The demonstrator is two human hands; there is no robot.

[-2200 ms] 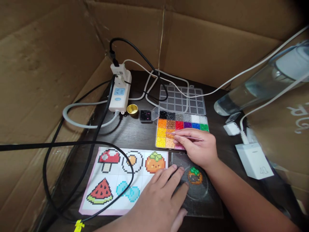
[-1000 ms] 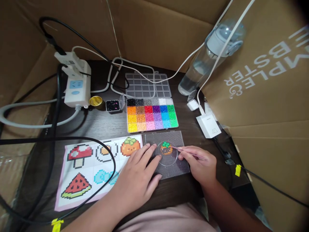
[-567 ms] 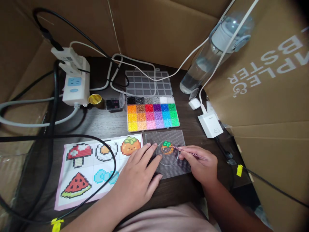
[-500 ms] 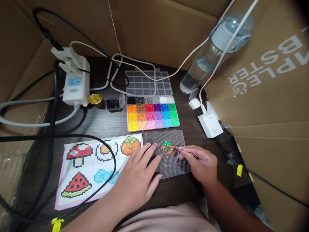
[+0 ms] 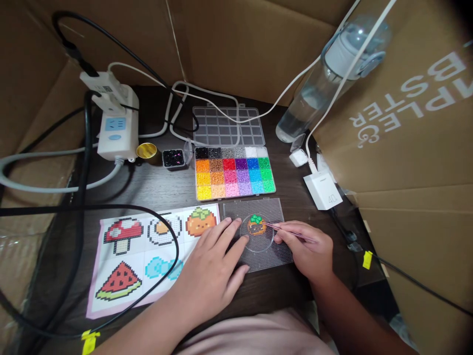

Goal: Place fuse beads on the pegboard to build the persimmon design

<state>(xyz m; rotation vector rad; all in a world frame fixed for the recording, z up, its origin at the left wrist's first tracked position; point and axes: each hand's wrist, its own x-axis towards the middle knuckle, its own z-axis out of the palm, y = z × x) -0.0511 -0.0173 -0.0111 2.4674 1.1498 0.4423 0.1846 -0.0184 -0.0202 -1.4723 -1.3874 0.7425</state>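
My right hand (image 5: 312,249) pinches a pair of thin pinkish tweezers (image 5: 301,235). Their tips reach the right side of a small orange bead design (image 5: 256,227) with green beads at its top and an unfilled patch inside. The design lies within a clear circular outline (image 5: 263,252) on a transparent pegboard (image 5: 273,206). My left hand (image 5: 216,261) lies flat, fingers spread, over the board's left edge and the right part of a pattern sheet (image 5: 129,259). Beyond the board is a sectioned box of coloured beads (image 5: 236,172). Whether the tweezers hold a bead is too small to tell.
Behind the bead box lies its clear lid (image 5: 227,125). Left of it are a small open case of dark pieces (image 5: 173,159) and a gold cup (image 5: 147,152). A power strip (image 5: 120,121), a water bottle (image 5: 321,84), a charger (image 5: 323,190) and cables surround the work.
The whole view has shifted slightly. Both hands and the tweezers keep nearly the same places over the board.
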